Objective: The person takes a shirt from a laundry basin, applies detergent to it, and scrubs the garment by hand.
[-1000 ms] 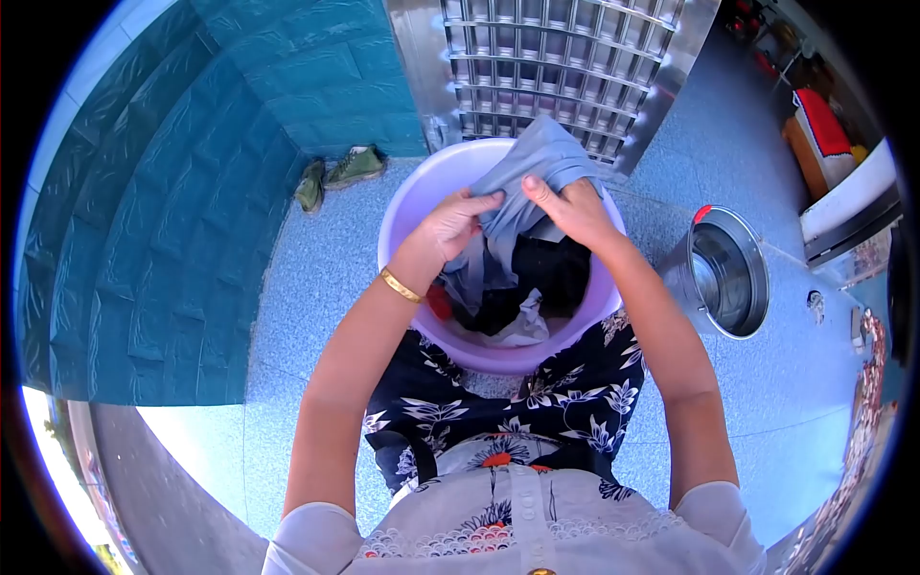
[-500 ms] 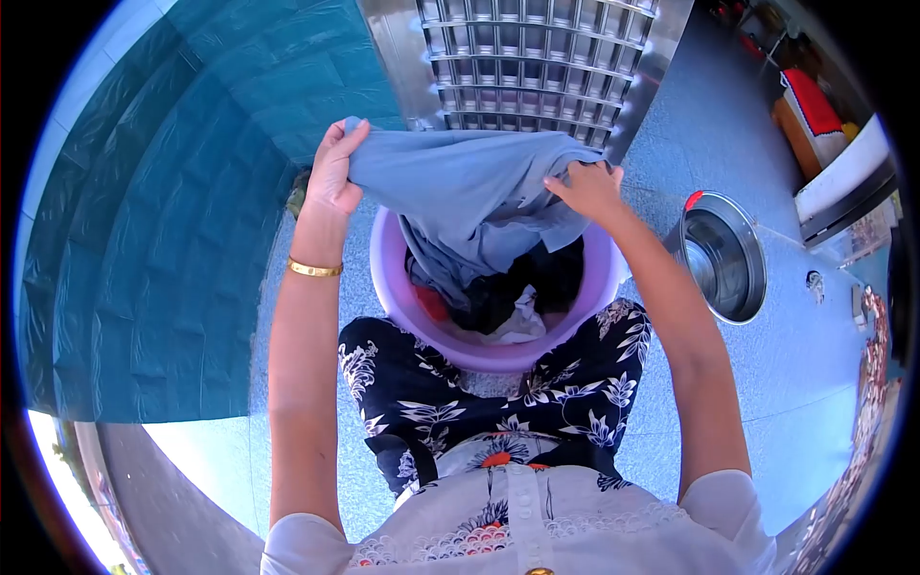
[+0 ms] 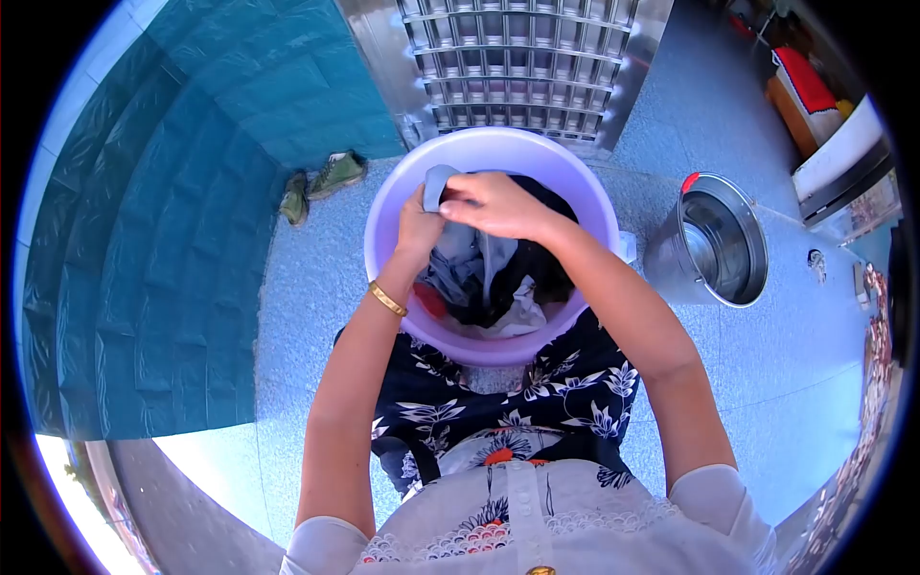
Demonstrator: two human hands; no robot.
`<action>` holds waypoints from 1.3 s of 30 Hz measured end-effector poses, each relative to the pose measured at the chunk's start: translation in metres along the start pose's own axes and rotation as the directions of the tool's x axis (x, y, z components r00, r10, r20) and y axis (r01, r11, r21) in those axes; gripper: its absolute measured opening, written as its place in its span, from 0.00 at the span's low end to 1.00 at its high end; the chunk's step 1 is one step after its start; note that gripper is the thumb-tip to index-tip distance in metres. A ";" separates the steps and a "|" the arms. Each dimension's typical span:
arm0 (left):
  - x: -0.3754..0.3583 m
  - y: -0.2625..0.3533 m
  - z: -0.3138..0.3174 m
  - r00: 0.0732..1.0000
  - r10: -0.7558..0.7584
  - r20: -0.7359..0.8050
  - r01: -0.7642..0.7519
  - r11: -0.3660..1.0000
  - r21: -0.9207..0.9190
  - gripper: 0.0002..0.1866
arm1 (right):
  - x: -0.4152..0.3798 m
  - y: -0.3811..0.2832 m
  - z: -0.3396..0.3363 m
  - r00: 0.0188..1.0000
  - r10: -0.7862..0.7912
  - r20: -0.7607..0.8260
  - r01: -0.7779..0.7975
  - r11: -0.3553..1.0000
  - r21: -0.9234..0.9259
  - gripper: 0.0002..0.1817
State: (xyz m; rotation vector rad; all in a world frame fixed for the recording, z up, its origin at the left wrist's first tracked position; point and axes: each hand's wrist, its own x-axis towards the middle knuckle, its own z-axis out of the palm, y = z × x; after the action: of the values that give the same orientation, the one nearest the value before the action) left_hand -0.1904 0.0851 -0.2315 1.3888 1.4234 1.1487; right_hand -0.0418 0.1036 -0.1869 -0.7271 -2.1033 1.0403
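Observation:
A grey-blue garment (image 3: pixel 438 186) is bunched up over the purple basin (image 3: pixel 592 182), its lower part hanging down among the other clothes. My left hand (image 3: pixel 419 228) is closed around its gathered upper edge, a gold bracelet on the wrist. Beside it, my right hand (image 3: pixel 491 204) grips the same cloth with the fingers curled in; the fingertips are partly hidden. Inside the basin lie black cloth (image 3: pixel 546 264), a white piece (image 3: pixel 520 314) and a bit of red cloth (image 3: pixel 429 300).
To the right stands a metal bucket (image 3: pixel 661 259) with a red mark on its rim. Green shoes (image 3: pixel 337 172) sit left of the basin by a teal-covered wall (image 3: pixel 182 249). A metal grille door (image 3: pixel 517 67) rises behind the basin. My knees flank the basin's near side.
Both hands have come down and together over the basin. The garment, stretched wide between them before, is now bunched and lowered. The shoes at left have come into fuller view.

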 end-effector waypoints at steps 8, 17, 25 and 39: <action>0.003 0.059 -0.022 0.992 -0.092 0.083 0.123 0.649 -0.751 0.13 | -0.073 0.127 0.002 0.608 0.784 -0.130 -0.755 0.620 0.212 0.09; 0.010 0.131 -0.054 0.992 0.106 0.065 -0.019 0.647 -0.762 0.13 | -0.068 0.172 0.106 0.539 0.612 -0.578 -0.530 0.780 0.332 0.13; 0.007 0.144 -0.063 0.973 0.207 0.097 -0.056 0.627 -0.777 0.12 | -0.054 0.106 0.084 0.719 0.647 0.255 -0.695 0.674 0.250 0.10; -0.008 0.165 -0.062 0.935 0.352 0.041 -0.165 0.534 -0.829 0.13 | -0.030 0.080 0.115 0.631 0.775 -0.035 -0.727 0.607 0.321 0.15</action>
State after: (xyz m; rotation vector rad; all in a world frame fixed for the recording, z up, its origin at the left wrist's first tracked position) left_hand -0.2085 0.0692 -0.0572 0.9782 0.3671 1.5328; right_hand -0.0964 0.0719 -0.3159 -1.5750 -1.4170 1.6042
